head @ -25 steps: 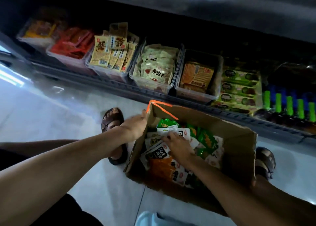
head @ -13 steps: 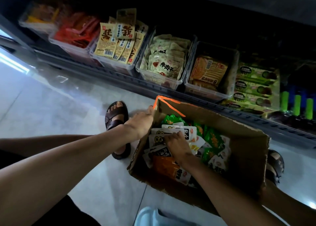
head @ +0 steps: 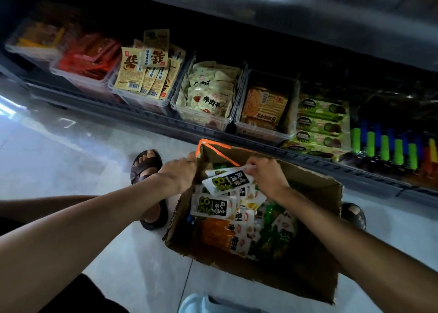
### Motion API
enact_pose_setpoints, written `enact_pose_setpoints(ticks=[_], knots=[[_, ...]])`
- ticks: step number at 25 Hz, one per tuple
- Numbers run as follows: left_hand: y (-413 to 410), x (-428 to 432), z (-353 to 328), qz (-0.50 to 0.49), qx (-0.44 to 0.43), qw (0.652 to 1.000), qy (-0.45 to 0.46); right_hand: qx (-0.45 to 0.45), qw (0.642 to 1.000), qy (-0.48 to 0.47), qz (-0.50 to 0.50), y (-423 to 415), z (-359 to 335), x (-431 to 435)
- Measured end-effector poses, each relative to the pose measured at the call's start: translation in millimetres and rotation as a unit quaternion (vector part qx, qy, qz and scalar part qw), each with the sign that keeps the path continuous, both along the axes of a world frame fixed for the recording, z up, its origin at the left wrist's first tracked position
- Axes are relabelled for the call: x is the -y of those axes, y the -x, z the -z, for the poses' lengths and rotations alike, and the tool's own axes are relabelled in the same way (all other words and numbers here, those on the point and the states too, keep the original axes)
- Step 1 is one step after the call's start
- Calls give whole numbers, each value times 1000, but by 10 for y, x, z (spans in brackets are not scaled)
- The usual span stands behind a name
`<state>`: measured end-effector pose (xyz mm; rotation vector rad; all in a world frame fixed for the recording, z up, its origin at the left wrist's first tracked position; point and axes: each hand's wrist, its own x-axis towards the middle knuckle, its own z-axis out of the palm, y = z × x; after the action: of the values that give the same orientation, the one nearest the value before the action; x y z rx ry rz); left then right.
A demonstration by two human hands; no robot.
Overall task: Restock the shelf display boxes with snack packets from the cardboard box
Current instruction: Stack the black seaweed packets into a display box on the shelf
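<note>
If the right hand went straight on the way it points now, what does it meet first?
Likely the taped far corner of the cardboard box. The right hand, holding a white packet, may sit above that rim; depth is unclear.

Arms outstretched, left grip (head: pixel 181 174) curled, right grip (head: pixel 267 177) seemingly pinching.
</note>
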<state>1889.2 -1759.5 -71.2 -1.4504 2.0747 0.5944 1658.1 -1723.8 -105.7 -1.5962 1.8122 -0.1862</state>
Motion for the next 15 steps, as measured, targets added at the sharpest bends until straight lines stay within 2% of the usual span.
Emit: enact_pose_setpoints(ticks=[2, 5, 7, 9, 13, 15], knots=[[45, 57, -116, 30, 15, 999, 31, 2, 999, 38, 18, 238, -450, 49], [298, 187, -484, -18, -83, 996, 43, -11, 996, 92, -12, 498, -1121, 14], [478, 249, -819, -56, -204, 977, -30, -8, 992, 120, -31, 603, -1579, -73], [612, 254, -1266, -88, -303, 937, -148, 5, 989, 141, -47, 642, -1985, -174], [735, 84, -1882, -62, -364, 887, -276, 36, 982, 171, -79, 621, -2519, -301], [770, -3, -1949, -103, -388, 842, -361, 60, 978, 188, -72, 613, -2653, -305]])
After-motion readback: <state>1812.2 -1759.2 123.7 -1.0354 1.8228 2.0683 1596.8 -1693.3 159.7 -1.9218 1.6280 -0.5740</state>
